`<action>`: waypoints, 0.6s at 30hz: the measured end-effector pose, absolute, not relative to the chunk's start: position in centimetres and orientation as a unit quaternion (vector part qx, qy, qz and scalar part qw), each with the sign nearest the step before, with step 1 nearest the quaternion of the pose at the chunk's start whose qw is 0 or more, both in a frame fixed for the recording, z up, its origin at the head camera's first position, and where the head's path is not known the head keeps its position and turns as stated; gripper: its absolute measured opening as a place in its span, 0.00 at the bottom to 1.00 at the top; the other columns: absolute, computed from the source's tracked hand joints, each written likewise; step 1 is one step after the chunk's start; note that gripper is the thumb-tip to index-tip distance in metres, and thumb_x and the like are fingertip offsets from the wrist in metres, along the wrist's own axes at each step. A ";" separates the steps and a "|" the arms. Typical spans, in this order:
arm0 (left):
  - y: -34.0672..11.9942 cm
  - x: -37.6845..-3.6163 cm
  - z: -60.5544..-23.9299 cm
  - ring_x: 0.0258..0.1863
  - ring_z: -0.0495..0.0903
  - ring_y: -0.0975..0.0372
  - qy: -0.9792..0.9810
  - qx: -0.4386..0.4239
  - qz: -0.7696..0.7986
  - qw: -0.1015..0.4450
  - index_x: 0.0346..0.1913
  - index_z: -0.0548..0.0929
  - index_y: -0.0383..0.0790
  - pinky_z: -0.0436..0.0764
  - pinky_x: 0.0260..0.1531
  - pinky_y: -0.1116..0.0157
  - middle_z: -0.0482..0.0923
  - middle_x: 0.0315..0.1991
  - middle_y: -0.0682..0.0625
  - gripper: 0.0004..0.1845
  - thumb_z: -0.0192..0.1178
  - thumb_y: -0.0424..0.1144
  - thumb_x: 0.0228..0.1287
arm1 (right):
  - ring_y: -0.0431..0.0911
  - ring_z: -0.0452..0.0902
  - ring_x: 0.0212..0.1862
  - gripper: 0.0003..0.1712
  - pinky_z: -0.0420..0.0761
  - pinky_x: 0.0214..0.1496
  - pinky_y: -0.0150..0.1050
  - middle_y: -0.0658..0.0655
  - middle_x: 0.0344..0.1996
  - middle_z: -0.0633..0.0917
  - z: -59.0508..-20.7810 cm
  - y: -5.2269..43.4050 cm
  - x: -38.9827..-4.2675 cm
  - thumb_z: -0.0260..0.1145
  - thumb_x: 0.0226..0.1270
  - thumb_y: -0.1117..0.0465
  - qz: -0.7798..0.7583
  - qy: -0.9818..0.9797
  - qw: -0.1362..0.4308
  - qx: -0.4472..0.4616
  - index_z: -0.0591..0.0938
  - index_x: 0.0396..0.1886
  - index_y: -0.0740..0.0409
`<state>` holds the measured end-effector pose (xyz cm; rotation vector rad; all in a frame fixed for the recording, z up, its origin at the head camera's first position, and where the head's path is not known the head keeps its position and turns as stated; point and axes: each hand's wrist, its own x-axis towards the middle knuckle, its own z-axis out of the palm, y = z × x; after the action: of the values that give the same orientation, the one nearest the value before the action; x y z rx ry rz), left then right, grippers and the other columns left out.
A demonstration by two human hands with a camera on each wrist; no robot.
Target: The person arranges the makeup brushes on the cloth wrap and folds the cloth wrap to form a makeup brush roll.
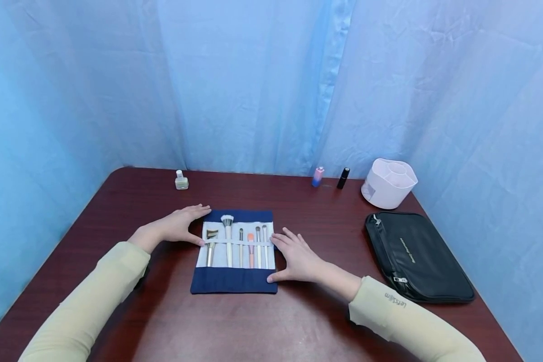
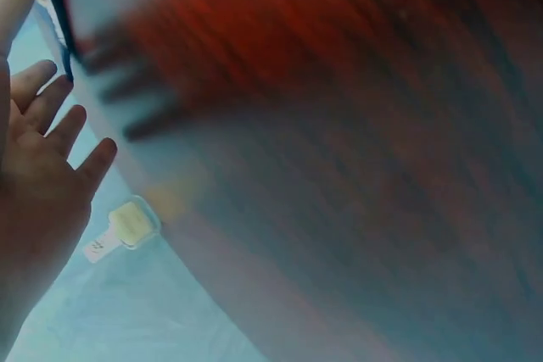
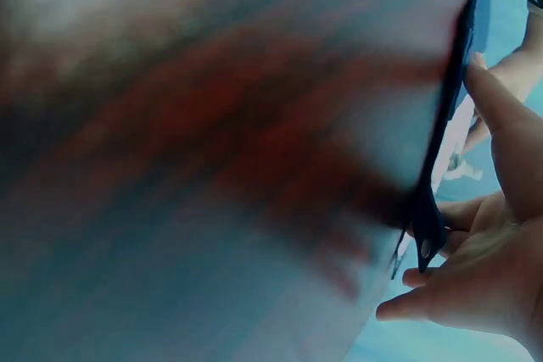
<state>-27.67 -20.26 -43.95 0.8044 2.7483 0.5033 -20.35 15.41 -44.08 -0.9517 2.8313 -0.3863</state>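
Observation:
A navy brush roll [image 1: 234, 280] lies unfolded on the table, its pale lining [image 1: 217, 256] showing. Several makeup brushes stand in a row under its band, among them a white-handled brush [image 1: 229, 249] with a fluffy head and an orange one [image 1: 251, 251]. My left hand [image 1: 176, 226] is at the roll's left side, fingers stretched toward the upper corner and thumb at the edge. On the opposite side my right hand [image 1: 300, 259] spreads its fingers along the right edge, thumb touching the lower flap. In the right wrist view the roll's dark edge [image 3: 441, 116] passes beside the fingers.
A nail polish bottle [image 1: 181, 181] stands at the back left. Toward the back right are a pink-and-blue bottle [image 1: 318, 177], a black tube [image 1: 343, 178] and a white divided organizer [image 1: 389, 184]. A black zippered case [image 1: 421, 256] lies at the right edge. Blue curtains [image 1: 253, 90] surround the table.

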 end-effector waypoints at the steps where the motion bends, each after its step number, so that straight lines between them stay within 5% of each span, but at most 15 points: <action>1: -20.4 -27.7 -44.1 0.73 0.48 0.45 0.938 0.276 0.171 0.117 0.72 0.58 0.39 0.52 0.65 0.39 0.53 0.73 0.41 0.54 0.66 0.64 0.47 | 0.60 0.46 0.73 0.58 0.51 0.67 0.66 0.59 0.69 0.65 -44.1 15.4 -20.3 0.70 0.46 0.31 -0.129 0.937 0.071 -0.316 0.63 0.70 0.61; 18: -20.6 -26.4 -44.3 0.69 0.54 0.44 0.940 0.302 0.146 0.069 0.67 0.68 0.41 0.56 0.62 0.38 0.62 0.69 0.42 0.48 0.67 0.65 0.45 | 0.59 0.40 0.74 0.60 0.47 0.66 0.69 0.53 0.72 0.60 -44.0 17.1 -22.2 0.68 0.45 0.29 -0.077 0.928 0.106 -0.349 0.59 0.73 0.54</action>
<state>-26.44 -20.59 -44.32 0.9081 2.8280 0.4391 -22.23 17.14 -44.01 -1.0289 2.7324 -0.2273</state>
